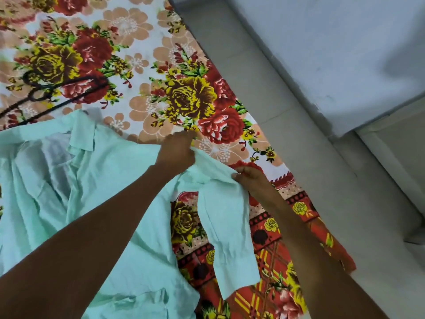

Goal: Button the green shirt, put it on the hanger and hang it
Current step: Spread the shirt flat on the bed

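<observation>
While both hands work at one shoulder of the green shirt (119,203), the rest of the garment lies spread and rumpled on the bed, front open, collar (81,134) up and to the left of the left hand. The left hand (177,149) has its fingers curled down into a bunch of cloth at the shoulder seam, gripping it. Just right of and below it, the right hand (249,178) pinches the top edge of the sleeve (226,231) between thumb and fingers; that sleeve hangs down below the hand and lies flat on the bedding, its cuff end nearest the camera. The left forearm crosses over the shirt's front panel and hides part of it, so I cannot tell from here whether any buttons are done.

Well to the left of the left hand, beyond the collar, a black hanger (57,88) lies on the bed, its hook curled at the far left and its lower part running under the edge of the shirt.

Under everything is a floral bedsheet (142,65), printed with red and yellow roses on a pale ground and a red patterned border below the right hand. To the right of the right hand, past the bed's edge, runs a grey tiled floor (287,100), and beyond that a pale blue wall (345,42).
</observation>
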